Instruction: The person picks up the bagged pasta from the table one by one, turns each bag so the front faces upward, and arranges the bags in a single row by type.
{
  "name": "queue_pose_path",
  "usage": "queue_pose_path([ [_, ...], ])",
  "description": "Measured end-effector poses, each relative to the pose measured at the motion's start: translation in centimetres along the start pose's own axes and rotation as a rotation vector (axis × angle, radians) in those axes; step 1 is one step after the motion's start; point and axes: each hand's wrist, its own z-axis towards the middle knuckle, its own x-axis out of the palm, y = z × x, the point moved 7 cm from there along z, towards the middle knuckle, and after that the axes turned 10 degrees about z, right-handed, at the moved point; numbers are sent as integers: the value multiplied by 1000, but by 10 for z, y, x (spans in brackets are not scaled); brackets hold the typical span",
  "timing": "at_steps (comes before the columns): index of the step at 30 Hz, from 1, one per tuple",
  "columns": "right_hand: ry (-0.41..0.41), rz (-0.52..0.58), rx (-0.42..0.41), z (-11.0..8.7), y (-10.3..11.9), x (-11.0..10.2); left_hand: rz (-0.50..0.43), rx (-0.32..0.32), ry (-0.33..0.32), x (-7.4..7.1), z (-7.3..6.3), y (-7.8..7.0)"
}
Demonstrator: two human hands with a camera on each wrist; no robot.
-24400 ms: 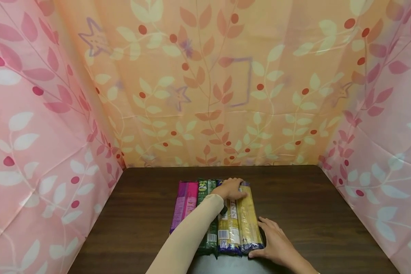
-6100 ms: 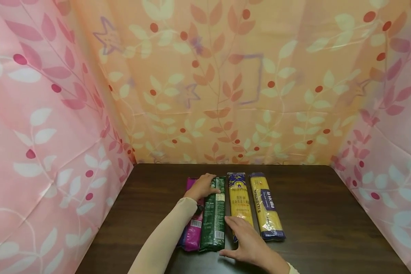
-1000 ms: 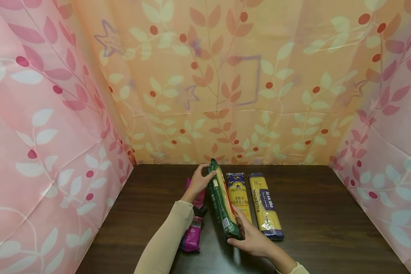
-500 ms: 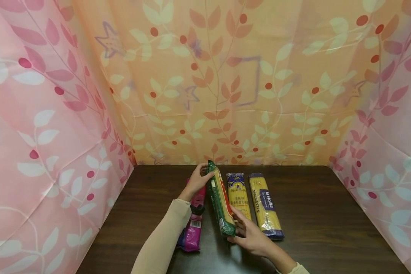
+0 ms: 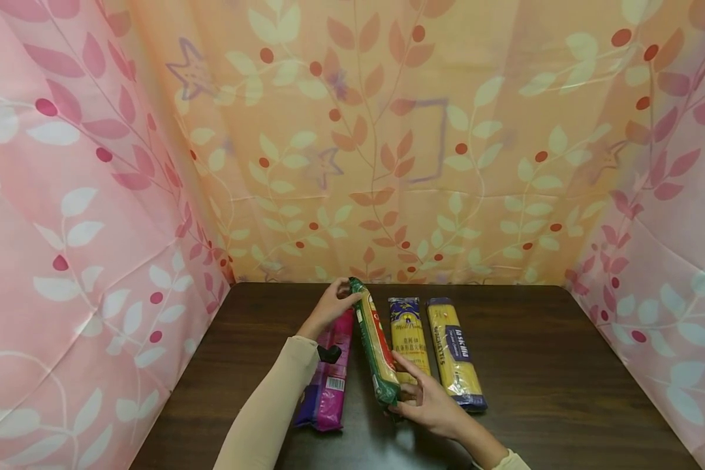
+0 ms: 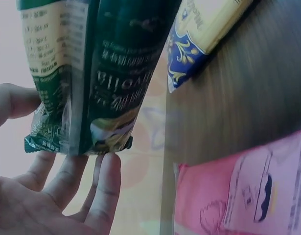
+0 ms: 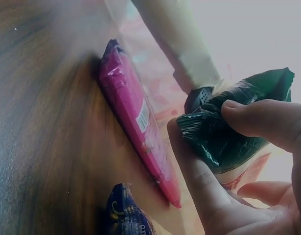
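In the head view, our left hand gripped the far end of the green pack and our right hand its near end. We held it above the worktop, near the pink pack. This looked like the holding-up step; we thought moving it next needed both ends held tight.

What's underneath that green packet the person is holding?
The green packet is held up over the dark table, which shows along its left side. In the head view, the packet and right hand cover the patch behind them, so that is hidden there.
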Motion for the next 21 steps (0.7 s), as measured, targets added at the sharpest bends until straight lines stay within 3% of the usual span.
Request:
queue_pose_path([
  [9,-35,-32,56,0,-4,-5,-31,-10,43,-8,3,2],
  [21,-48,-39,123,2,-4,-8,55,-28,71,-9,4,7],
])
